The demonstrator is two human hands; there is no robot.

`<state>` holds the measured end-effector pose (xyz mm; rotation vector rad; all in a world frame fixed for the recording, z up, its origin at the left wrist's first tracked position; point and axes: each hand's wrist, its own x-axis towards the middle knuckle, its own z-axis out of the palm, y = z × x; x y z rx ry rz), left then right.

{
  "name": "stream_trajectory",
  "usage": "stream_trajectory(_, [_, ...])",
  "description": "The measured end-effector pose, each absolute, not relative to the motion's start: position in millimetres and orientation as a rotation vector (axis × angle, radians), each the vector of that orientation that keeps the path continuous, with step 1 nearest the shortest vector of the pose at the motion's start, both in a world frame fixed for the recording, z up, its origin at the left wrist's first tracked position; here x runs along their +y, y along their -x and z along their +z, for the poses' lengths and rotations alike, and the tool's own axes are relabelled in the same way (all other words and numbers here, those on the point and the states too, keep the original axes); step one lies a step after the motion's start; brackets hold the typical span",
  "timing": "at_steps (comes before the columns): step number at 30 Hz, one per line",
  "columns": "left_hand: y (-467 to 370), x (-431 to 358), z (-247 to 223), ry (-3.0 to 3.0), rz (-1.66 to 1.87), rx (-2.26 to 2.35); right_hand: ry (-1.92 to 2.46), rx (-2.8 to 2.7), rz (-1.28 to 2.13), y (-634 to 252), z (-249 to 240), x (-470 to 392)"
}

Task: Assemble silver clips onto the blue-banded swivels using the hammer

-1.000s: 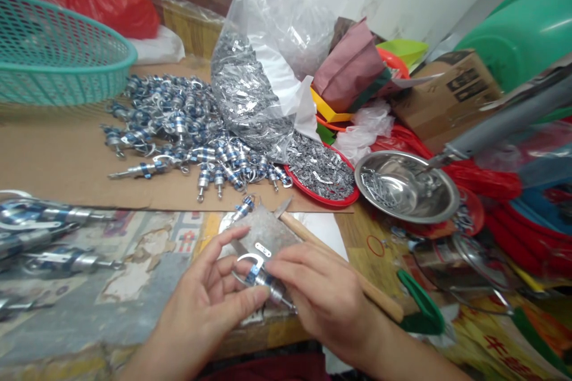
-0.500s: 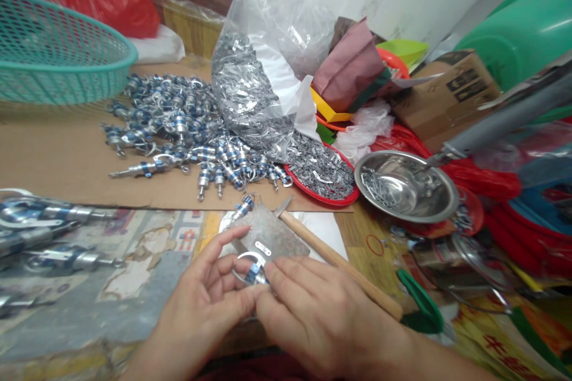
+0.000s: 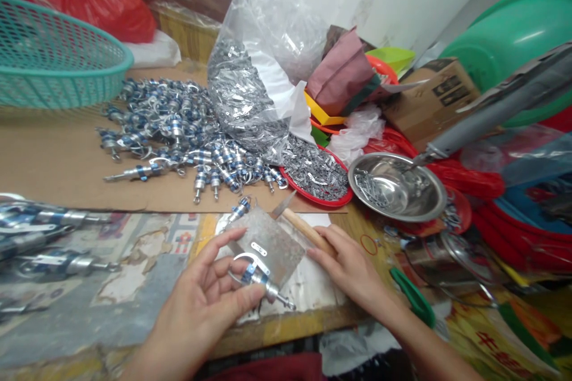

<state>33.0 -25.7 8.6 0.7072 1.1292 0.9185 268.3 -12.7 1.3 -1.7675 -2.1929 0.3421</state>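
Observation:
My left hand (image 3: pixel 196 303) pinches a silver-and-blue metal fitting (image 3: pixel 261 278) between thumb and fingers. A curved lever stands up from the fitting, and its thin rod end points right. My right hand (image 3: pixel 351 268) has its fingers round the wooden handle of a hammer (image 3: pixel 304 228); the hammer's narrow metal head rests by the far edge of a flat steel block (image 3: pixel 283 250). On the block lies a small silver strip with holes (image 3: pixel 258 248), just beyond the held fitting. Another blue-and-silver fitting (image 3: pixel 240 208) lies against the block's far left corner.
A heap of similar fittings (image 3: pixel 174 125) covers the cardboard (image 3: pixel 58 155); more lie at left. Behind stand a clear bag of metal strips (image 3: pixel 243 92), a red plate (image 3: pixel 297 189) of strips and a steel bowl (image 3: pixel 431 205). A turquoise basket (image 3: pixel 62 80) is far left.
My right hand has let go of the fitting, moved right and taken hold of the hammer handle. The fitting stays in my left hand, its rod end now uncovered.

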Motion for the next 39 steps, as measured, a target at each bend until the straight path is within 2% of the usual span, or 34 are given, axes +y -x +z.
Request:
stream_trajectory(3, [-32.0,-25.5,7.8,-0.722,0.908,1.121,1.574,-2.096,0.310,-264.4,19.4,-30.7])
stream_trajectory(10, [-32.7,-27.5,10.5,-0.711,0.918,1.121,1.244,-2.292,0.208,-257.1,46.9,-68.8])
stream_trajectory(20, [-32.0,-26.9,4.2,-0.749,0.911,1.099,1.291,-2.265,0.209,-257.3,25.0,-80.6])
stream_trajectory(25, [-28.1,-27.0,-2.7,-0.791,0.899,1.110,1.577,-1.948,0.265,-281.8,1.4,-54.0])
stream_trajectory(28, [-24.3,-26.0,-5.1,-0.855,0.822,1.108,1.726,-1.943,0.324,-294.6,-9.6,-28.1])
stream_trajectory(31, [-22.3,-24.0,-3.4,-0.929,0.811,1.121,1.701,-1.967,0.301,-280.6,-3.3,-11.9])
stream_trajectory(34, [-20.9,-22.8,-1.5,-1.089,0.797,1.154,1.482,-2.003,0.261,-241.0,16.6,-5.3])
stream_trajectory(39, [-11.2,-24.4,-5.0,-1.294,0.869,1.234,1.393,-2.248,0.467,-194.3,30.7,13.3])
